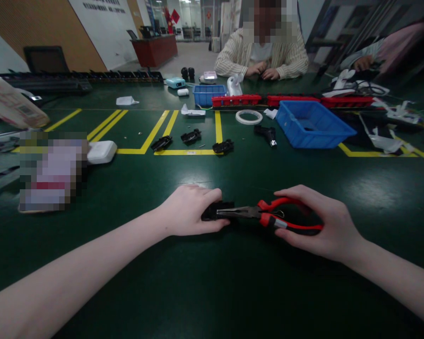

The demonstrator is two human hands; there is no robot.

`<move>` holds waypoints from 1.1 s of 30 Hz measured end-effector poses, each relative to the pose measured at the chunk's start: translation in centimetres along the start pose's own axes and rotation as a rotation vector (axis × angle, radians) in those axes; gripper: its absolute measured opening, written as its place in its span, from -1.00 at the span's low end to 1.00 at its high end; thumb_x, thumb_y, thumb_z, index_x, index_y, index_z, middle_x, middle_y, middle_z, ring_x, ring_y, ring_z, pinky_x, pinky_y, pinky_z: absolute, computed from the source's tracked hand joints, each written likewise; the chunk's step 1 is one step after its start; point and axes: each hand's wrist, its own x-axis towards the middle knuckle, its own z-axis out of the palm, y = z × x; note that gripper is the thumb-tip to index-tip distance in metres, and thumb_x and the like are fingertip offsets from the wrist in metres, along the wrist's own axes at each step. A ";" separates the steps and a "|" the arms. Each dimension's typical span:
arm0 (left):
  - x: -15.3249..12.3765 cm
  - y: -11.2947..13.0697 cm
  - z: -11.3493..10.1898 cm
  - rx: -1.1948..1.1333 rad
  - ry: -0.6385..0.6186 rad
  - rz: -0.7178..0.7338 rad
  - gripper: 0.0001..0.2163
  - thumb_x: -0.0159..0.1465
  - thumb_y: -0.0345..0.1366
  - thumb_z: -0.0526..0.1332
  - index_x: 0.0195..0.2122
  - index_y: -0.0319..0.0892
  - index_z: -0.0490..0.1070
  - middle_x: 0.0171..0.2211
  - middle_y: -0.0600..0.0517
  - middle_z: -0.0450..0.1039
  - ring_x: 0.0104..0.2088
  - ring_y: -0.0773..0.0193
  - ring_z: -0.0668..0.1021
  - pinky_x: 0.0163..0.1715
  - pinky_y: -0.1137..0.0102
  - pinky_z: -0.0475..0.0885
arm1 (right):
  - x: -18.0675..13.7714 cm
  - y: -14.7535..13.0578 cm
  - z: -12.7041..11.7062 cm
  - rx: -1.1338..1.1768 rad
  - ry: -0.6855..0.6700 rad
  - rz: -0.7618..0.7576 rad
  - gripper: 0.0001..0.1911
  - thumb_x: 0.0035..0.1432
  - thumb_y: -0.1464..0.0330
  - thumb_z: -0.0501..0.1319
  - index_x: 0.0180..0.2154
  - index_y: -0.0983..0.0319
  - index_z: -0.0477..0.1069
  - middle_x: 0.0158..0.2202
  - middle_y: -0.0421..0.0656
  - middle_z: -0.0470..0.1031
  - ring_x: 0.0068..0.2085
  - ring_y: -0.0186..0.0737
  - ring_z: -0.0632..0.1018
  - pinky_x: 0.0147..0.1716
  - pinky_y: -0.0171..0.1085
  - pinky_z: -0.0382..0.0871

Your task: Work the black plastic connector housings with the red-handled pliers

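Note:
My left hand (192,209) grips a small black plastic part (209,213) between thumb and fingers, low over the green table. In my right hand (325,223) are needle-nose pliers (245,212) with red and black handles, the fingers closed around both grips. The pliers' long jaws point left and reach onto the black part. Whether the tips clamp anything on it I cannot tell. Beyond my hands lie several similar black parts: one on the left (161,143), one in the middle (191,136) and one on the right (223,147).
A large blue bin (313,127), a black tool with a metal tip (266,135) and a roll of white tape (249,117) stand beyond my right hand. A white case (101,152) lies at left. Across the table (127,263) sits a person (265,52).

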 end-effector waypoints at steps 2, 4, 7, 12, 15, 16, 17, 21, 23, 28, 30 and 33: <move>0.0 0.1 -0.1 0.006 0.000 -0.003 -0.70 0.25 -0.01 0.14 -0.29 -0.19 0.33 -0.46 0.08 0.43 -0.49 0.31 0.45 -0.46 0.43 0.26 | 0.0 -0.1 0.1 0.006 -0.004 0.003 -0.52 0.02 0.18 0.30 -0.02 0.17 0.31 -0.18 -0.11 0.50 -0.27 -0.21 0.54 -0.41 -0.27 0.43; 0.0 0.1 -0.1 0.005 -0.003 -0.007 -0.70 0.25 -0.01 0.14 -0.29 -0.19 0.33 -0.46 0.08 0.44 -0.49 0.31 0.46 -0.47 0.43 0.26 | 0.0 -0.1 0.1 0.012 -0.001 0.008 -0.52 0.03 0.18 0.29 -0.02 0.17 0.31 -0.18 -0.12 0.50 -0.26 -0.21 0.54 -0.40 -0.27 0.44; -0.1 0.2 -0.2 -0.013 -0.010 -0.008 -0.70 0.26 -0.02 0.13 -0.27 -0.18 0.33 -0.46 0.08 0.44 -0.48 0.31 0.46 -0.48 0.43 0.26 | 0.0 -0.3 0.1 0.013 -0.008 0.022 -0.53 0.03 0.17 0.29 -0.02 0.17 0.32 -0.18 -0.11 0.50 -0.26 -0.19 0.55 -0.40 -0.25 0.45; -0.1 0.1 -0.2 -0.008 -0.011 -0.012 -0.69 0.26 -0.01 0.13 -0.26 -0.19 0.33 -0.44 0.07 0.45 -0.48 0.30 0.46 -0.48 0.44 0.26 | 0.0 -0.2 0.0 0.020 -0.035 0.036 -0.53 0.04 0.17 0.28 -0.02 0.17 0.32 -0.17 -0.09 0.51 -0.25 -0.16 0.56 -0.39 -0.23 0.47; 0.0 0.1 -0.3 -0.001 -0.024 -0.009 -0.69 0.27 -0.02 0.12 -0.26 -0.20 0.33 -0.44 0.07 0.44 -0.47 0.29 0.46 -0.48 0.44 0.26 | 0.0 -0.1 0.0 0.035 -0.020 0.036 -0.55 0.04 0.17 0.28 -0.03 0.16 0.33 -0.16 -0.10 0.51 -0.23 -0.18 0.56 -0.38 -0.24 0.46; 0.0 0.1 -0.3 0.003 -0.025 -0.008 -0.69 0.28 -0.02 0.12 -0.26 -0.20 0.33 -0.44 0.06 0.44 -0.47 0.29 0.46 -0.48 0.44 0.26 | 0.0 0.0 0.1 0.046 -0.011 0.042 -0.56 0.04 0.16 0.28 -0.04 0.16 0.34 -0.16 -0.11 0.51 -0.24 -0.18 0.56 -0.37 -0.24 0.46; 0.0 0.1 -0.3 0.008 -0.028 -0.007 -0.69 0.28 -0.02 0.11 -0.26 -0.20 0.32 -0.44 0.06 0.44 -0.47 0.29 0.46 -0.47 0.44 0.26 | 0.0 0.0 0.1 0.059 -0.003 0.051 -0.57 0.04 0.15 0.27 -0.06 0.16 0.35 -0.17 -0.12 0.51 -0.24 -0.19 0.56 -0.36 -0.24 0.46; 0.0 0.1 -0.2 0.033 -0.017 -0.014 -0.68 0.26 0.01 0.13 -0.30 -0.19 0.32 -0.47 0.07 0.43 -0.49 0.29 0.45 -0.49 0.45 0.23 | 0.1 -0.1 0.2 0.092 0.003 0.073 -0.58 0.05 0.13 0.27 -0.08 0.17 0.36 -0.20 -0.12 0.51 -0.24 -0.18 0.55 -0.33 -0.22 0.46; 0.0 0.0 0.0 0.036 -0.004 -0.011 -0.68 0.25 0.02 0.14 -0.32 -0.18 0.32 -0.49 0.08 0.42 -0.51 0.30 0.44 -0.49 0.46 0.21 | 0.2 -0.3 0.2 0.090 0.003 0.074 -0.58 0.05 0.13 0.26 -0.08 0.17 0.36 -0.20 -0.10 0.51 -0.24 -0.17 0.55 -0.32 -0.21 0.46; -0.1 -0.1 0.1 0.028 0.003 0.005 -0.69 0.26 0.00 0.14 -0.33 -0.17 0.32 -0.48 0.09 0.42 -0.49 0.31 0.45 -0.49 0.46 0.20 | 0.2 -0.5 0.3 0.078 0.007 0.073 -0.57 0.04 0.14 0.28 -0.07 0.17 0.35 -0.19 -0.09 0.50 -0.24 -0.15 0.55 -0.32 -0.19 0.47; -0.1 -0.1 0.1 0.032 -0.003 0.005 -0.69 0.26 0.00 0.13 -0.32 -0.18 0.32 -0.47 0.09 0.43 -0.49 0.30 0.45 -0.49 0.46 0.21 | 0.1 -0.6 0.3 0.075 0.009 0.064 -0.57 0.04 0.15 0.28 -0.06 0.16 0.35 -0.18 -0.09 0.50 -0.24 -0.16 0.55 -0.32 -0.19 0.47; -0.1 -0.1 0.0 0.037 -0.003 0.007 -0.69 0.26 0.00 0.13 -0.32 -0.18 0.32 -0.47 0.09 0.42 -0.49 0.31 0.45 -0.49 0.45 0.22 | 0.2 -0.5 0.2 0.064 0.019 0.054 -0.57 0.04 0.16 0.28 -0.06 0.16 0.35 -0.19 -0.10 0.51 -0.24 -0.16 0.55 -0.31 -0.19 0.47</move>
